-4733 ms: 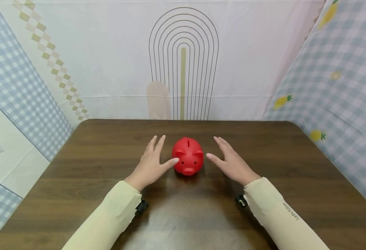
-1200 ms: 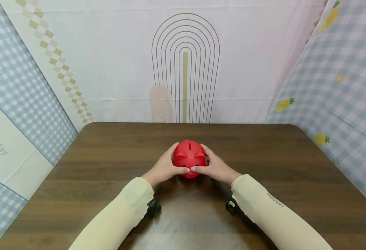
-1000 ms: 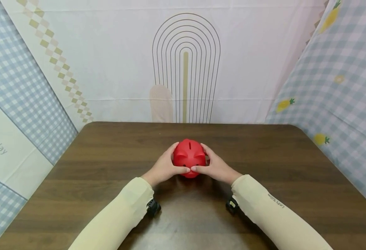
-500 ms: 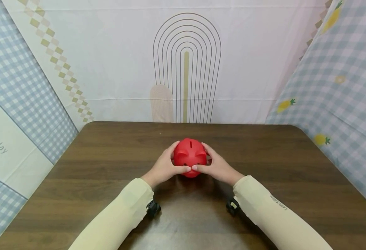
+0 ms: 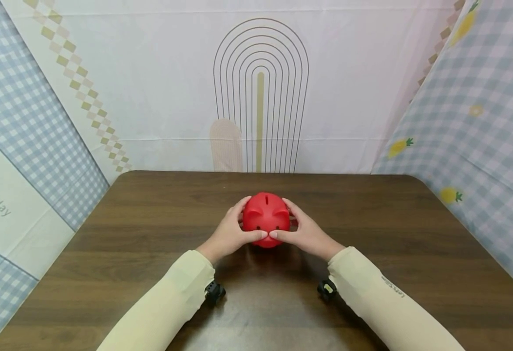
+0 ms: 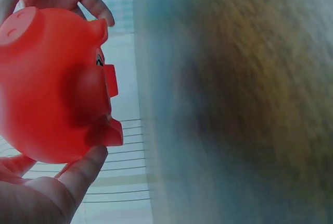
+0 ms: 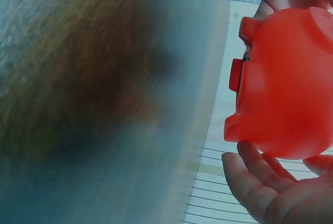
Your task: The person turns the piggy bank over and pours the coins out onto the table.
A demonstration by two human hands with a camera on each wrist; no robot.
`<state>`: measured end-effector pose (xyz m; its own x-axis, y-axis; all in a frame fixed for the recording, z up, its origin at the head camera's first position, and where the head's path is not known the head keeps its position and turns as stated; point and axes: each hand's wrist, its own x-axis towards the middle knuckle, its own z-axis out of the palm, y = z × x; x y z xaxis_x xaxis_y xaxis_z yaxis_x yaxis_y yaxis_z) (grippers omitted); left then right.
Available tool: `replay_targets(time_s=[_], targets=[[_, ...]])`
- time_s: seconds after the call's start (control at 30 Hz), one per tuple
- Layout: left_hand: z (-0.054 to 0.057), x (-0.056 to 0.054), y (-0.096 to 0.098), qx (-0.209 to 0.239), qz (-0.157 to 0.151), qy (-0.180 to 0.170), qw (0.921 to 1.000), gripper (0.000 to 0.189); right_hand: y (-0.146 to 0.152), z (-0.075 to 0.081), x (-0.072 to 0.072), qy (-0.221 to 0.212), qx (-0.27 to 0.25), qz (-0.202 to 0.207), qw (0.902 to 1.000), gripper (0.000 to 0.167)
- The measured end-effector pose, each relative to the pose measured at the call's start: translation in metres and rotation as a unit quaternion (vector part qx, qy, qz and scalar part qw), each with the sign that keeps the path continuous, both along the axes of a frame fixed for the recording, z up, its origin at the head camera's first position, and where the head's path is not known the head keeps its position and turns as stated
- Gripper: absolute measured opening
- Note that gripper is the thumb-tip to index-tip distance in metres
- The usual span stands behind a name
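Red piggy bank (image 5: 266, 217) held off the worktop (image 5: 151, 234) in a two-handed grip

Head view: the piggy bank is just below centre, toward 6 o'clock, its coin slot (image 5: 267, 200) at its own 12 and its snout (image 5: 267, 243) at 6. The left hand (image 5: 227, 235) curls round it from 8, the right hand (image 5: 311, 236) from 4; both grips are closed on it, thumb tips nearly meeting above the snout. Pale sleeves (image 5: 164, 302) run out behind them.

Left wrist view: the piggy bank is at 9 o'clock, feet (image 6: 114, 133) toward 3; the left hand grips it at 8, and the right hand is near 10.

Right wrist view: the piggy bank is at 3 o'clock, right hand at 4, left hand at 1.
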<state>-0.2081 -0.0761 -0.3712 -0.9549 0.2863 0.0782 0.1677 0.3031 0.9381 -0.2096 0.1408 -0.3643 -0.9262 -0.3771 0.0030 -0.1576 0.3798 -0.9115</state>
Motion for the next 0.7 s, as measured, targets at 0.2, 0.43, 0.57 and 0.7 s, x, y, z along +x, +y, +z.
replay_targets(time_s=[0.2,0.43,0.57,0.7], targets=[[0.0027,0.0005,-0.0011,0.012,-0.001,-0.002,0.9999,0.086,0.0006,0.001,-0.0011,0.013,-0.008,0.007,0.9999,0.082],[0.0051,0.0009,-0.0011,0.015,-0.008,-0.01,0.9998,0.084,0.0007,0.0029,-0.0011,0.002,-0.008,0.008,0.9999,0.086],[0.0071,0.0019,-0.0014,0.013,-0.014,-0.016,0.9997,0.083,0.001,0.0025,-0.0019,-0.003,-0.011,0.014,0.9998,0.086],[0.0084,0.0032,-0.0017,0.012,-0.018,-0.024,0.9995,0.081,0.0005,0.0023,-0.0018,-0.008,-0.01,0.01,0.9999,0.085]])
